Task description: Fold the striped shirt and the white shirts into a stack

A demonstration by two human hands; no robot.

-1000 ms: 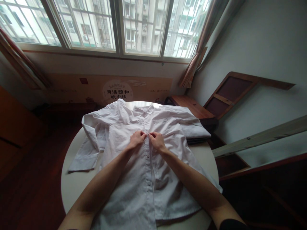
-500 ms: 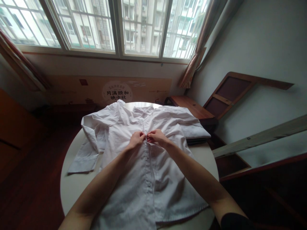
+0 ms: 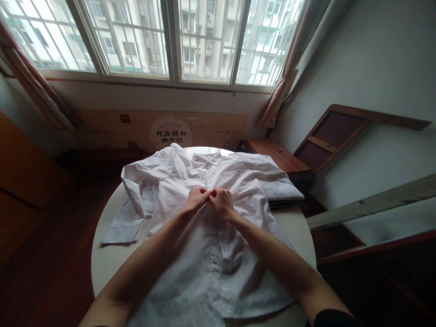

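Observation:
A white button-up shirt (image 3: 184, 268) lies spread front side up, its collar at the far side and its lower hem towards me. My left hand (image 3: 198, 198) is closed in a pinch on the front placket, around the middle of the chest. Right beside it, my right hand (image 3: 222, 202) pinches the same strip of cloth, and the fingertips of both hands meet. Whatever button or buttonhole lies between the fingers is hidden. Below the hands the placket runs down with a few small buttons showing. One sleeve (image 3: 124, 227) is bent out to the left.
The shirt rests on a round white table (image 3: 105, 268). Folded white cloth with a dark layer below (image 3: 286, 193) lies at the table's right. Behind stand a brown wooden bench (image 3: 275, 154) and a printed board (image 3: 218, 125) under the barred window.
My right hand has turned and drawn in closer against my left, fingers now curled over the placket. The whole view has shifted slightly; the shirt lies as before.

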